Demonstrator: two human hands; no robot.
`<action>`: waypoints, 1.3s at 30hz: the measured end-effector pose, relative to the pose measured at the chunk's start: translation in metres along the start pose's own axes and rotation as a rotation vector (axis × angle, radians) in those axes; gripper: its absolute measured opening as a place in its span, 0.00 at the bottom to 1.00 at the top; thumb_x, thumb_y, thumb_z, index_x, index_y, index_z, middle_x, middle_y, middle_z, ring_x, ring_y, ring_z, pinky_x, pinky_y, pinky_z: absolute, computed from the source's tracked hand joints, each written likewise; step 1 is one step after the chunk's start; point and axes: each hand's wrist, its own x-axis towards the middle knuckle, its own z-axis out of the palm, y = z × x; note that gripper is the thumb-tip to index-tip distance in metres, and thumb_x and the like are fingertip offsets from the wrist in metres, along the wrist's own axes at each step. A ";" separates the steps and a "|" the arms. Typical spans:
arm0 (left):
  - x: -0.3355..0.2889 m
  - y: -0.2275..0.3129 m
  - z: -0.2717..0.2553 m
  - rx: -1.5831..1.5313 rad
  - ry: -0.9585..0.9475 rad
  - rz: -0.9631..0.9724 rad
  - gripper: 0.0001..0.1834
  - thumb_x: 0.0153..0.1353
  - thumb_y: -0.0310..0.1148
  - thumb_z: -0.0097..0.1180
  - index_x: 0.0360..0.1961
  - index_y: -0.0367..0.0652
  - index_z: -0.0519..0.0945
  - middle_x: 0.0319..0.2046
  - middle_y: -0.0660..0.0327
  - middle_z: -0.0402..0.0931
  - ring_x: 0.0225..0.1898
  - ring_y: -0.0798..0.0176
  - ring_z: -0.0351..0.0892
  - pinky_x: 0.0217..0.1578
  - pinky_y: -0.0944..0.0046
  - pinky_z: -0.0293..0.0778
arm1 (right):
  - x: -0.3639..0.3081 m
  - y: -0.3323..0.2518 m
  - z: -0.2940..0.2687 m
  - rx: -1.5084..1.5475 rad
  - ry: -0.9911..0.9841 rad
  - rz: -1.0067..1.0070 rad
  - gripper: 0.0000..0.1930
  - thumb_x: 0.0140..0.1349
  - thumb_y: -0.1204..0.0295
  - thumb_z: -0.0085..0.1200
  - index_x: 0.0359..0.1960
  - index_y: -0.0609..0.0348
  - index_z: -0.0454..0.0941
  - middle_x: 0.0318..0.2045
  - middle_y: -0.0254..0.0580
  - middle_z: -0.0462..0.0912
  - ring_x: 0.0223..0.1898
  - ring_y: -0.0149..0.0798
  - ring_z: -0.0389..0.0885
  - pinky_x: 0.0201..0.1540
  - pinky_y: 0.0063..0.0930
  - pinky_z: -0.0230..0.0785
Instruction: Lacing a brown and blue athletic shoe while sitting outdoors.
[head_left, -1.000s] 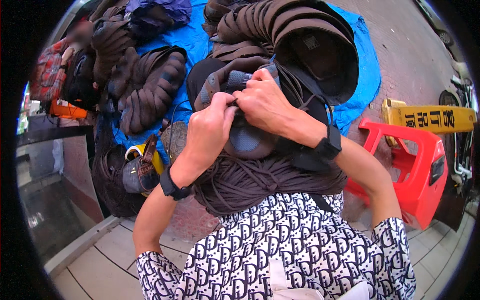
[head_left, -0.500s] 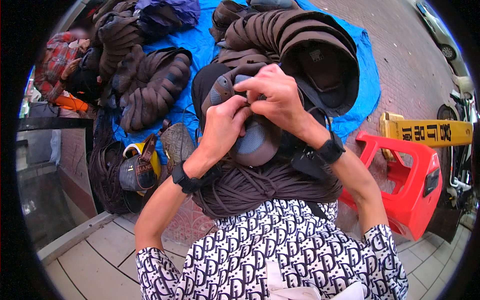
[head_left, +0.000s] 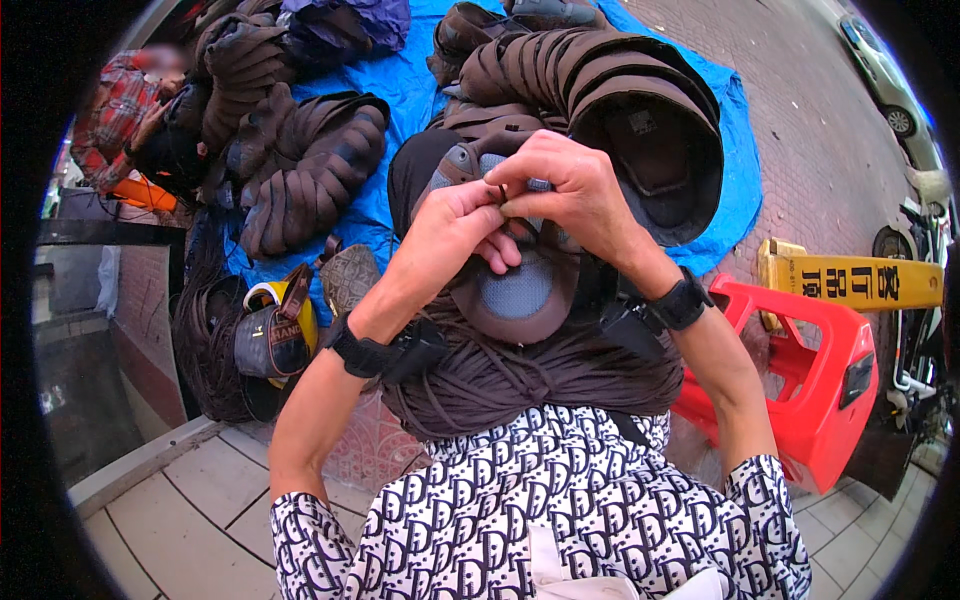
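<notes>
In front of me rests a brown shoe upper (head_left: 515, 295) with a blue-grey mesh toe turned toward me. Above its lacing opening, my right hand (head_left: 575, 190) pinches a thin dark shoelace (head_left: 502, 192) between thumb and forefinger. My left hand (head_left: 440, 240) meets it there, thumb and forefinger closed on the same lace, other fingers curled over the shoe's tongue area. Both hands partly cover the eyelets. Across my lap lies a thick bundle of brown shoelaces (head_left: 480, 385).
Nested stacks of brown shoe uppers (head_left: 560, 75) lie on a blue tarp (head_left: 740, 150). At right stand a red plastic stool (head_left: 830, 400) and a yellow sign (head_left: 860, 275). A dark bag (head_left: 270, 340) is at left. Farther left, a person in a red plaid shirt (head_left: 115, 115) sits.
My right hand's raised, blurred fingers have come down into a pinch on the lace. My left fingers have uncurled slightly over the shoe, and more of the mesh toe shows.
</notes>
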 end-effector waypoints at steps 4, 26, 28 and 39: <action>0.002 0.004 -0.004 0.057 -0.172 -0.043 0.11 0.61 0.29 0.41 0.38 0.31 0.71 0.27 0.57 0.75 0.27 0.67 0.77 0.29 0.71 0.74 | -0.001 0.000 0.000 -0.140 -0.022 -0.077 0.09 0.38 0.75 0.56 0.26 0.56 0.78 0.21 0.35 0.74 0.28 0.38 0.73 0.32 0.28 0.67; -0.008 0.007 0.022 0.226 0.309 0.179 0.11 0.63 0.31 0.42 0.36 0.35 0.74 0.20 0.62 0.75 0.17 0.74 0.73 0.15 0.78 0.66 | -0.008 0.005 -0.005 0.926 0.083 0.547 0.03 0.49 0.83 0.49 0.26 0.66 0.74 0.27 0.49 0.79 0.18 0.32 0.77 0.13 0.14 0.60; -0.010 0.003 0.019 0.169 0.322 0.189 0.11 0.63 0.31 0.41 0.36 0.35 0.74 0.21 0.61 0.75 0.18 0.73 0.74 0.16 0.77 0.67 | -0.011 0.008 -0.003 1.339 0.082 0.612 0.03 0.50 0.83 0.47 0.28 0.65 0.72 0.27 0.53 0.79 0.18 0.33 0.77 0.12 0.14 0.61; -0.051 -0.005 -0.162 -0.618 0.464 0.443 0.13 0.64 0.31 0.41 0.43 0.31 0.68 0.39 0.57 0.71 0.31 0.73 0.69 0.29 0.76 0.69 | -0.072 0.034 -0.117 0.765 0.262 0.724 0.03 0.49 0.81 0.49 0.23 0.60 0.69 0.16 0.40 0.73 0.09 0.25 0.67 0.09 0.13 0.55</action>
